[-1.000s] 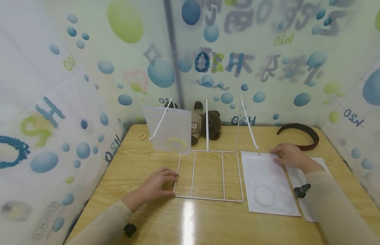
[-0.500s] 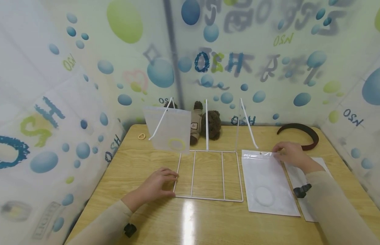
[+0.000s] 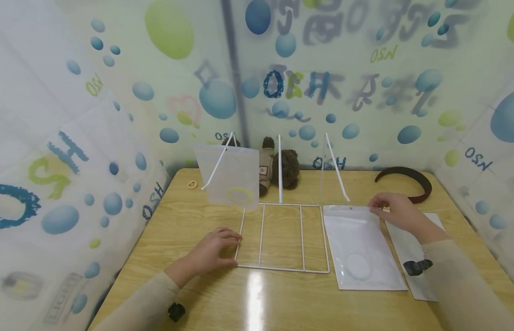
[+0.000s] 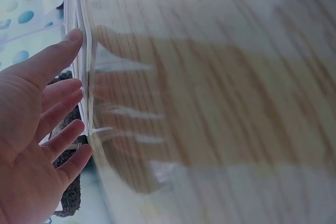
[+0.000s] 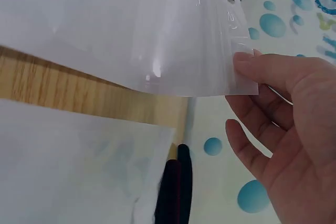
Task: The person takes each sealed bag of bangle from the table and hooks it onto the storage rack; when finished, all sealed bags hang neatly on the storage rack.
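A white wire rack [image 3: 282,268] lies flat on the wooden table, with three hooks rising at its back. At its left side rests my left hand [image 3: 213,250], fingers relaxed and fingertips at the wire; the left wrist view shows the palm beside the white bars. My right hand [image 3: 395,212] pinches the upper right corner of a white zip bag [image 3: 352,239], thumb on top and fingers beneath. The corner is raised in the right wrist view, and a ring shape shows low in the bag. A similar bag [image 3: 233,174] with a yellowish ring shape hangs on the left hook.
Another pale bag [image 3: 407,250] lies on the right, partly under my forearm. A dark curved band [image 3: 424,184] lies at the back right. Behind the hooks is a brown teddy bear [image 3: 287,170]. A small tan ring [image 3: 192,185] sits back left. Printed walls enclose the table.
The top edge of the held zip bag has lifted and shifted slightly left toward the rack, its zip strip catching light. My left hand has stayed at the rack.
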The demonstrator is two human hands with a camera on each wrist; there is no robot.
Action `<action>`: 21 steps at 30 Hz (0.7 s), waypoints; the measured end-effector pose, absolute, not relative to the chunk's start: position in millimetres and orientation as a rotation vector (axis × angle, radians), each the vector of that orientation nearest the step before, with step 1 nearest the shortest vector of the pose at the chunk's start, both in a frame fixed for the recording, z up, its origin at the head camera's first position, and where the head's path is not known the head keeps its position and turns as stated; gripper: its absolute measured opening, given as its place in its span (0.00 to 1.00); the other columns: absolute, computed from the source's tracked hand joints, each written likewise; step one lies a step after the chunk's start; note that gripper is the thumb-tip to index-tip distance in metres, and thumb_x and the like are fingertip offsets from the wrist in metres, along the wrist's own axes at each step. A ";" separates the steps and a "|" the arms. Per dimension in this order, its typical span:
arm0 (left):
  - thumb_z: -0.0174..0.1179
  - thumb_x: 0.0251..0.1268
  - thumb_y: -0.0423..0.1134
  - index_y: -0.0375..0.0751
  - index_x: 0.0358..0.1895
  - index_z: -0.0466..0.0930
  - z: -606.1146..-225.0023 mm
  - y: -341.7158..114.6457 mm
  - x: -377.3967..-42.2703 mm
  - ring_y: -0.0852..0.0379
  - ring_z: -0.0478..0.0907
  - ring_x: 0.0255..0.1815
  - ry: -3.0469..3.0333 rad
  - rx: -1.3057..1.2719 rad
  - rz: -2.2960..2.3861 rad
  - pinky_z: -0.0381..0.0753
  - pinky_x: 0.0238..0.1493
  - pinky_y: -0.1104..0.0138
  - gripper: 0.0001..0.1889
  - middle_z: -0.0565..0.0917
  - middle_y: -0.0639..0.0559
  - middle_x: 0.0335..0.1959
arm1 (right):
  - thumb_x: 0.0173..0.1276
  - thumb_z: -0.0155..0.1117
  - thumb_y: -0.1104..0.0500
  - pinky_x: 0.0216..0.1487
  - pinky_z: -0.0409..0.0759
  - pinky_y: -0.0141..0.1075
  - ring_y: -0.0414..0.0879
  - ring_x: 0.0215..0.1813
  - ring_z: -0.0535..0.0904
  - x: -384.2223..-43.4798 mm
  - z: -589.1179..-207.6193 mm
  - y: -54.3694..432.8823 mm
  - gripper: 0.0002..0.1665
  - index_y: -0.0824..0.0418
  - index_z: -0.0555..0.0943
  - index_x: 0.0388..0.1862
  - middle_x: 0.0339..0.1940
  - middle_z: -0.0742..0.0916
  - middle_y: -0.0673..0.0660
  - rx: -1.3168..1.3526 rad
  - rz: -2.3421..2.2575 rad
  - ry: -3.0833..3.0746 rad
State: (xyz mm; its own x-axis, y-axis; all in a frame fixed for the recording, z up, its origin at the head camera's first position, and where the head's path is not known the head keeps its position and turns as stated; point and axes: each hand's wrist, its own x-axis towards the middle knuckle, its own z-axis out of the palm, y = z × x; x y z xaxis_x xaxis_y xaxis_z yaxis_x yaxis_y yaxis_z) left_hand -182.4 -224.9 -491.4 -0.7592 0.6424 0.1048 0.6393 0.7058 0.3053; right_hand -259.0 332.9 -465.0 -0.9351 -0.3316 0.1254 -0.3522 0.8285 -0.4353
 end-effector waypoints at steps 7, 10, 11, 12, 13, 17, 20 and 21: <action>0.77 0.53 0.52 0.42 0.59 0.86 -491.6 -225.6 -181.4 0.44 0.74 0.68 2.880 1.053 0.508 0.73 0.70 0.44 0.29 0.83 0.50 0.65 | 0.67 0.72 0.64 0.44 0.83 0.43 0.41 0.39 0.78 -240.4 -449.6 328.2 0.06 0.55 0.86 0.39 0.34 0.87 0.46 0.603 0.642 -2.854; 0.77 0.54 0.52 0.43 0.59 0.85 -492.3 -225.7 -180.9 0.44 0.74 0.68 2.879 1.041 0.490 0.73 0.70 0.44 0.30 0.82 0.51 0.66 | 0.66 0.73 0.64 0.42 0.83 0.41 0.38 0.38 0.77 -232.1 -441.8 324.6 0.07 0.53 0.85 0.38 0.33 0.86 0.44 0.651 0.622 -2.803; 0.77 0.54 0.52 0.43 0.59 0.85 -492.5 -225.7 -180.9 0.45 0.73 0.69 2.876 1.034 0.494 0.73 0.70 0.44 0.30 0.82 0.51 0.66 | 0.66 0.74 0.64 0.41 0.83 0.41 0.37 0.38 0.76 -229.1 -438.7 323.0 0.08 0.53 0.85 0.38 0.33 0.86 0.43 0.671 0.618 -2.784; 0.77 0.54 0.52 0.43 0.59 0.85 -492.7 -225.7 -180.9 0.45 0.73 0.68 2.877 1.036 0.497 0.73 0.70 0.44 0.30 0.82 0.51 0.66 | 0.65 0.74 0.65 0.41 0.83 0.40 0.36 0.37 0.76 -226.3 -435.8 321.6 0.08 0.53 0.85 0.38 0.33 0.86 0.43 0.693 0.616 -2.764; 0.77 0.54 0.52 0.43 0.59 0.85 -492.9 -225.8 -180.9 0.44 0.74 0.68 2.881 1.046 0.498 0.74 0.69 0.44 0.29 0.82 0.50 0.65 | 0.64 0.75 0.65 0.41 0.83 0.39 0.36 0.37 0.76 -223.4 -432.6 319.8 0.09 0.52 0.85 0.38 0.33 0.86 0.42 0.710 0.609 -2.747; 0.77 0.54 0.51 0.42 0.58 0.86 -492.9 -226.4 -181.0 0.44 0.74 0.67 2.883 1.055 0.521 0.74 0.69 0.43 0.29 0.83 0.50 0.65 | 0.62 0.76 0.65 0.41 0.84 0.39 0.34 0.37 0.76 -212.2 -419.4 312.2 0.11 0.52 0.84 0.38 0.33 0.86 0.41 0.738 0.574 -2.703; 0.77 0.54 0.51 0.42 0.59 0.85 -492.5 -226.4 -181.1 0.44 0.74 0.68 2.878 1.046 0.524 0.73 0.70 0.44 0.29 0.82 0.50 0.65 | 0.62 0.77 0.65 0.41 0.84 0.37 0.33 0.37 0.76 -204.5 -409.6 306.1 0.12 0.51 0.84 0.38 0.33 0.85 0.41 0.728 0.557 -2.698; 0.77 0.55 0.51 0.42 0.59 0.85 -492.3 -226.2 -181.2 0.44 0.74 0.68 2.880 1.045 0.517 0.73 0.70 0.44 0.29 0.82 0.50 0.65 | 0.61 0.77 0.65 0.41 0.84 0.35 0.33 0.37 0.76 -202.1 -406.4 304.2 0.12 0.51 0.84 0.38 0.33 0.85 0.40 0.729 0.554 -2.696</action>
